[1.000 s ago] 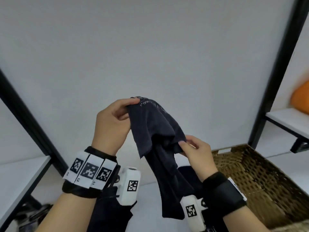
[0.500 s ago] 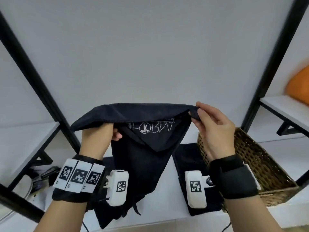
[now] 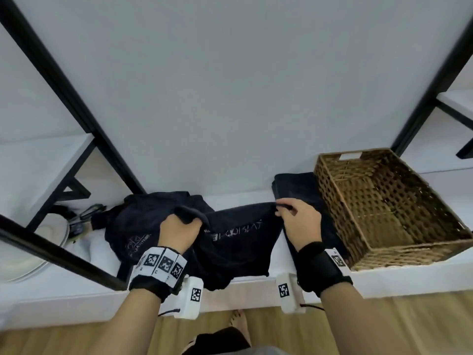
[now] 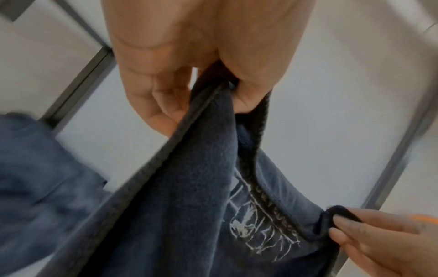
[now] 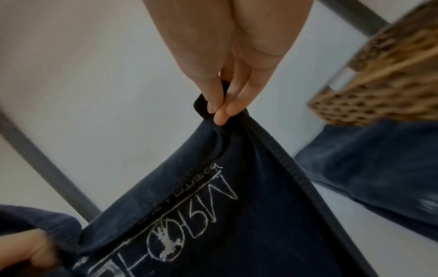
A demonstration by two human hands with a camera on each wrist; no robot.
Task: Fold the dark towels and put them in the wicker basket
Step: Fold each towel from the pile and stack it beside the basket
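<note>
A dark navy towel (image 3: 238,239) with white stitched lettering is stretched between both hands over the white shelf, its lower part draping past the front edge. My left hand (image 3: 180,228) grips its left corner (image 4: 213,105); my right hand (image 3: 294,216) pinches the right corner (image 5: 213,110) between thumb and fingertips. A crumpled dark towel (image 3: 143,221) lies left of it. A folded dark towel (image 3: 297,190) lies flat between the held towel and the wicker basket (image 3: 399,254). The basket stands at the right and looks empty.
Black diagonal frame bars (image 3: 76,106) cross at the left and another (image 3: 435,80) rises behind the basket. A white plate (image 3: 38,254) and dark small items (image 3: 84,216) sit at the far left. The shelf front edge (image 3: 243,285) runs below the hands, wooden floor beneath.
Both hands have lowered the towel from chest height down toward the shelf, still spread between them. The view has tilted downward, showing the basket, other towels and floor.
</note>
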